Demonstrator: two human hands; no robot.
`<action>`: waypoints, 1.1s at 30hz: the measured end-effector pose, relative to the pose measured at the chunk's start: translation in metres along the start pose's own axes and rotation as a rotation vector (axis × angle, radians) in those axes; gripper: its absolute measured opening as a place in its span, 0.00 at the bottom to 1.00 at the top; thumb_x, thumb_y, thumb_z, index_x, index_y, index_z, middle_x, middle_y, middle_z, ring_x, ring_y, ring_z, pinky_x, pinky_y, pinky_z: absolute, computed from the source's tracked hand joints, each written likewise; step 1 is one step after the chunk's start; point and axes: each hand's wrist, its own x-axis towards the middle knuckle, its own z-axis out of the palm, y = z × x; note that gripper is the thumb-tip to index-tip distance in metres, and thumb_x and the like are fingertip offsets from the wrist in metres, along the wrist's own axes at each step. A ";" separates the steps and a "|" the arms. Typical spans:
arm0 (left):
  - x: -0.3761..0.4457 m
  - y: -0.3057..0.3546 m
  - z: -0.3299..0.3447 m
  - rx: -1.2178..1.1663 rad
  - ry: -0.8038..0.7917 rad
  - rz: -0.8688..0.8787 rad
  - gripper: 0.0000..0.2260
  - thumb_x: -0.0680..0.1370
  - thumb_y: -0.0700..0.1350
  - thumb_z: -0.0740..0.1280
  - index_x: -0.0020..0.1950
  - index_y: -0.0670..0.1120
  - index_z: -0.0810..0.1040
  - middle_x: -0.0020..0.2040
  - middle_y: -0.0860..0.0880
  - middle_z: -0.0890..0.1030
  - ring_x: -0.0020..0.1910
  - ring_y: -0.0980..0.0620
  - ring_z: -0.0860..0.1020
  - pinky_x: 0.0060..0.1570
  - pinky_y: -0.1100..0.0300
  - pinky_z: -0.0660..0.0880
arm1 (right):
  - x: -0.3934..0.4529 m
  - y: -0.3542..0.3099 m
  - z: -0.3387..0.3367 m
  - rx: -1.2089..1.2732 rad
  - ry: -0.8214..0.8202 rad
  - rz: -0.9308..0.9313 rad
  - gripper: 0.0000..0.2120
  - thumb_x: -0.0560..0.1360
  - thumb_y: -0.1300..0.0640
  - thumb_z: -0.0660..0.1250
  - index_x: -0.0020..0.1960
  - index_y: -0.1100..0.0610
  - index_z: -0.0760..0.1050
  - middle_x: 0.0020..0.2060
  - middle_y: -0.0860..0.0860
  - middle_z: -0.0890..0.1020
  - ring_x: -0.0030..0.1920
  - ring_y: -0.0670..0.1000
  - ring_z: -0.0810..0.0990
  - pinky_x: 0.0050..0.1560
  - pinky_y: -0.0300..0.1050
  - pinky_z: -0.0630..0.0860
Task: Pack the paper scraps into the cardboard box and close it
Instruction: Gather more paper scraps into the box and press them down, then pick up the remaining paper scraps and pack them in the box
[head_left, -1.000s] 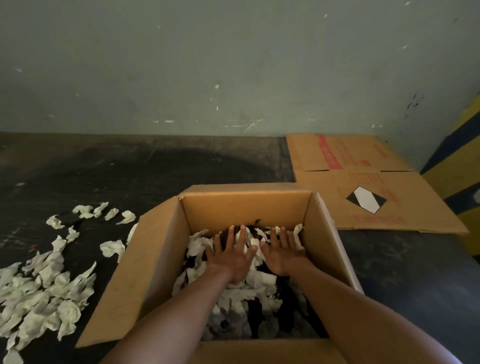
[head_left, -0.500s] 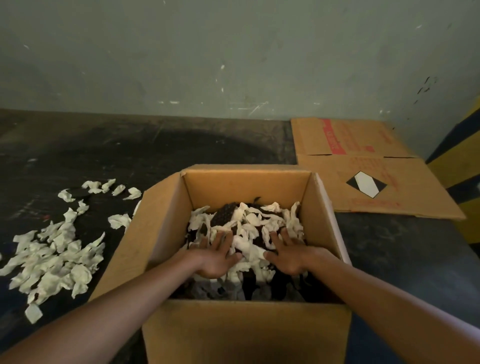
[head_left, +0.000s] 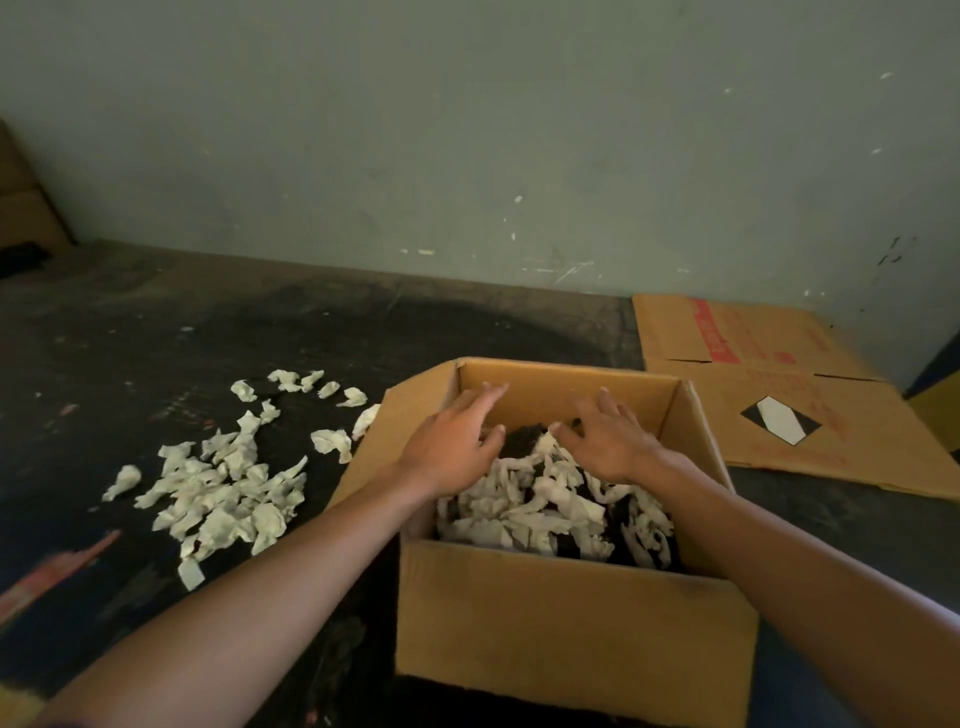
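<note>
An open cardboard box (head_left: 571, 618) stands on the dark floor in front of me, its flaps up. Inside it lies a heap of white paper scraps (head_left: 540, 506) over something dark. My left hand (head_left: 452, 447) hovers over the box's left half, fingers spread and straight, holding nothing. My right hand (head_left: 608, 436) is over the far middle of the box, palm down, fingers relaxed and empty. A loose pile of paper scraps (head_left: 228, 488) lies on the floor to the left of the box.
A flattened cardboard sheet (head_left: 779, 395) with red print and a black-and-white diamond label lies on the floor at the right, against the green wall (head_left: 467, 130). More cardboard (head_left: 26, 208) leans at the far left. A reddish patch (head_left: 52, 571) marks the floor at lower left.
Both hands have lifted off the scraps inside the box and moved toward its far wall. The view has swung left, so the box now sits right of centre.
</note>
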 end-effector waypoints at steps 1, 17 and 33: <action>-0.011 -0.007 -0.009 0.001 0.052 0.006 0.26 0.82 0.54 0.57 0.79 0.57 0.54 0.80 0.51 0.56 0.77 0.50 0.59 0.73 0.48 0.60 | -0.004 -0.015 0.004 0.008 0.030 -0.015 0.33 0.80 0.36 0.52 0.80 0.45 0.45 0.80 0.55 0.42 0.79 0.63 0.44 0.75 0.66 0.53; -0.269 -0.275 -0.075 -0.027 0.016 -0.459 0.33 0.81 0.57 0.60 0.80 0.54 0.45 0.81 0.45 0.50 0.79 0.42 0.52 0.73 0.39 0.58 | -0.108 -0.285 0.198 0.104 0.072 -0.435 0.33 0.81 0.41 0.56 0.79 0.42 0.42 0.79 0.52 0.37 0.78 0.55 0.35 0.77 0.57 0.46; -0.305 -0.435 -0.037 0.105 -0.243 -0.689 0.43 0.75 0.69 0.58 0.78 0.55 0.34 0.80 0.42 0.38 0.77 0.37 0.38 0.75 0.40 0.43 | -0.037 -0.296 0.326 -0.018 -0.157 0.066 0.60 0.58 0.17 0.57 0.70 0.37 0.20 0.74 0.56 0.25 0.76 0.64 0.30 0.71 0.74 0.40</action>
